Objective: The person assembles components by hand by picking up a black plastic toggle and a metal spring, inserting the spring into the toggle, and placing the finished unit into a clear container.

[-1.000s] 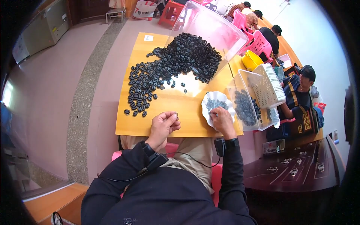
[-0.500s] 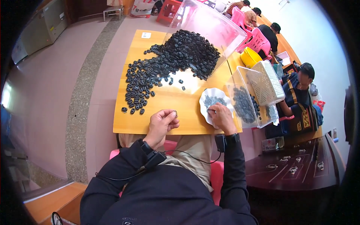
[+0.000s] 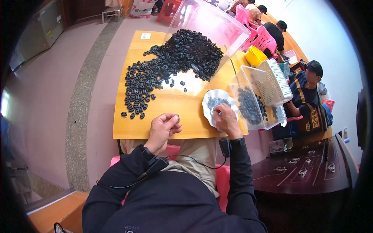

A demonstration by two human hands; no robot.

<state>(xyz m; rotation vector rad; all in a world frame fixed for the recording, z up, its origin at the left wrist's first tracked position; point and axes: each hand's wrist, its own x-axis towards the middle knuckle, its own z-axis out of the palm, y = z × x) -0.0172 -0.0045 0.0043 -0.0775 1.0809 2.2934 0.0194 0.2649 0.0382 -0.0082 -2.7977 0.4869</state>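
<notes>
My left hand (image 3: 165, 128) is just above the near edge of the wooden table, thumb and forefinger closed on a tiny piece with a dark, shiny edge, too small to name. My right hand (image 3: 226, 121) hangs over the near part of a white wavy-rimmed plate (image 3: 206, 112), fingers bent and fingertips pressed together; whatever they hold is hidden. Small grey pieces (image 3: 216, 102) lie in the plate. Beyond my hands spreads a large heap of black oval two-holed plastic parts (image 3: 190, 52), with loose ones (image 3: 136, 93) scattered to its left.
Right of the plate stands a clear plastic bin (image 3: 248, 105) with dark parts inside. A white perforated basket (image 3: 275, 83) leans there, and a yellow bowl (image 3: 255, 56) sits behind. A big clear tub (image 3: 229, 29) tilts behind the heap. Co-workers sit farther right, one nearby (image 3: 305, 89).
My right hand has drawn its fingertips slightly back from the grey pieces toward the plate's near side. My left hand keeps its pinch. The whole view has shifted a little.
</notes>
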